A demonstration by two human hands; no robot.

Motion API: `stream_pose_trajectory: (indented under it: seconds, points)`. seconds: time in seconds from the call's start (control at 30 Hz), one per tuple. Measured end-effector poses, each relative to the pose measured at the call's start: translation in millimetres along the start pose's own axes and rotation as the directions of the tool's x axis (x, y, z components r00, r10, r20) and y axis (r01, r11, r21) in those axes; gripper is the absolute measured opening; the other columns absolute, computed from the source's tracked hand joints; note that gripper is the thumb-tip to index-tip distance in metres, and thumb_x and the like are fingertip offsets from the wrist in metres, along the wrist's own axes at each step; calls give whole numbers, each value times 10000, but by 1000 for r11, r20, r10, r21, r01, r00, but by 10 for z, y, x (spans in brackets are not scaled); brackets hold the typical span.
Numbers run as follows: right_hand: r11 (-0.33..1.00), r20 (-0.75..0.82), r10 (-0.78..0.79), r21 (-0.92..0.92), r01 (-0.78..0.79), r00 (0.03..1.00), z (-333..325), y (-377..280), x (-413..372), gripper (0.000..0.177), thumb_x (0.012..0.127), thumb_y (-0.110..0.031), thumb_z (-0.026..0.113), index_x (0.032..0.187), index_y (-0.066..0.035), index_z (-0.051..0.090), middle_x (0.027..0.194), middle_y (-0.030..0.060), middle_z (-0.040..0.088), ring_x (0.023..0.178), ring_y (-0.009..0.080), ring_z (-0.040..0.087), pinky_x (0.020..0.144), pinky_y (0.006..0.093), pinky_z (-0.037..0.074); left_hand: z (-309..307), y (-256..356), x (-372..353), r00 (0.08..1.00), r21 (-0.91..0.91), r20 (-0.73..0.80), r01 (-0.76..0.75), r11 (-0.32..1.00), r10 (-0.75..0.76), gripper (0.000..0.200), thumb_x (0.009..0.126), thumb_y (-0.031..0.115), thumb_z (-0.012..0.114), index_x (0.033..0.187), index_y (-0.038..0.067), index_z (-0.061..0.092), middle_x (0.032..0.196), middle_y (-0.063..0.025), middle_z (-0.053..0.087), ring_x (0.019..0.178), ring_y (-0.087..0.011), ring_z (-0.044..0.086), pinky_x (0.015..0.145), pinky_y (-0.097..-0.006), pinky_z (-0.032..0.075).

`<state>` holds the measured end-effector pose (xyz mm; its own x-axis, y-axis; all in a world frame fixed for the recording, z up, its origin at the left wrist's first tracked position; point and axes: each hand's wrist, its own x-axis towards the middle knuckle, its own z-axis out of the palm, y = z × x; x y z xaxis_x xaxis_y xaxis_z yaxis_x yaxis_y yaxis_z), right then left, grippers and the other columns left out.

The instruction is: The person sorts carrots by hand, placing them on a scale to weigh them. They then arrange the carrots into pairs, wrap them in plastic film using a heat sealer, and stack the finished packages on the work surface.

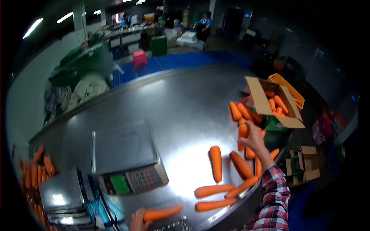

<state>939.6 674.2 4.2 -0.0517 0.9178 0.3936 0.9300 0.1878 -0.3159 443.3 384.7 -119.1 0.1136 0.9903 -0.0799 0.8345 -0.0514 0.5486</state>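
My left hand (138, 220) is at the bottom edge, closed around the thick end of a carrot (163, 213) that points right, above a dark slotted basket (173, 225). On the right side, my right hand (253, 138) has thumb and fingers around another carrot (243, 132) at the edge of the pile. Loose carrots lie between my hands on the steel table (185, 111), among them an upright-lying one (216, 163) and a sideways one (214, 190). An open cardboard box (259, 96) full of carrots stands beyond my right hand.
A weighing scale (125, 148) with a green display sits left of centre. Bagged carrots (36, 173) and a second metal device (61, 192) are at the lower left. Behind the table are a pink stool (139, 58) and a person in blue (204, 29). An opened box (304, 165) lies lower right.
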Motion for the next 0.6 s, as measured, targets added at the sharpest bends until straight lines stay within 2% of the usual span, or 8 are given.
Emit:
stream_pose_trajectory:
  seconds: [0.13,0.17,0.27,0.3,0.4,0.43,0.53,0.6]
  points:
    - [875,-71,124,478,-75,990,-93,-558,-572,651,681,-64,754,1208,-76,371,1041,138,567,943,221,602,744,299,511,11,-111,10,989,32,140,39,999,-43,646,676,223,766,1224,18,493,1303,-191,443,1165,-384,434,1001,-427,357]
    - [810,60,211,549,-209,976,-116,-727,-746,630,705,-15,729,1207,-74,352,1080,115,547,959,188,588,761,295,517,-9,-62,-20,989,8,125,72,997,-73,617,698,228,749,1231,43,498,1298,-183,447,1170,-380,428,1004,-423,358]
    - [667,191,143,706,-238,971,304,-922,-1303,653,697,9,705,1227,-58,329,1070,131,518,937,220,588,782,317,525,-33,-35,-34,993,-90,65,101,991,-95,612,682,238,762,1210,47,519,1304,-170,440,1148,-367,453,976,-408,390]
    - [402,357,178,824,-399,917,306,-1302,-1477,669,693,4,701,1243,-68,327,1095,132,504,954,225,581,795,325,525,-53,-38,-14,991,-91,70,121,988,-115,611,677,233,765,1207,48,523,1303,-168,439,1147,-366,456,972,-407,395]
    - [234,512,121,818,-525,851,687,-1773,-1915,709,679,-2,733,1239,-113,313,1078,114,510,953,207,577,803,317,522,-120,-46,-22,985,-112,83,163,980,-154,609,665,212,773,1201,58,530,1305,-162,430,1148,-363,460,966,-403,402]
    - [299,489,100,816,-495,867,940,-1806,-2096,703,679,12,737,1220,-107,305,1072,112,511,951,200,572,796,310,521,-147,-87,-41,983,-133,87,173,976,-163,610,661,201,776,1203,65,531,1309,-160,424,1153,-363,458,968,-401,401]
    - [191,534,34,826,-530,845,1130,-2183,-2244,647,712,-27,739,1211,-103,334,1130,110,481,994,192,542,786,313,512,-206,-147,-25,977,-187,116,199,962,-179,608,654,172,778,1204,84,535,1324,-154,402,1166,-367,451,976,-395,398]
    - [549,576,-68,703,-451,815,1122,-2187,-2248,524,761,-101,712,1170,-45,389,1139,138,482,976,224,550,800,323,497,-239,-186,-35,976,-204,121,205,957,-183,602,651,156,777,1200,91,540,1333,-154,390,1172,-369,448,978,-391,398]
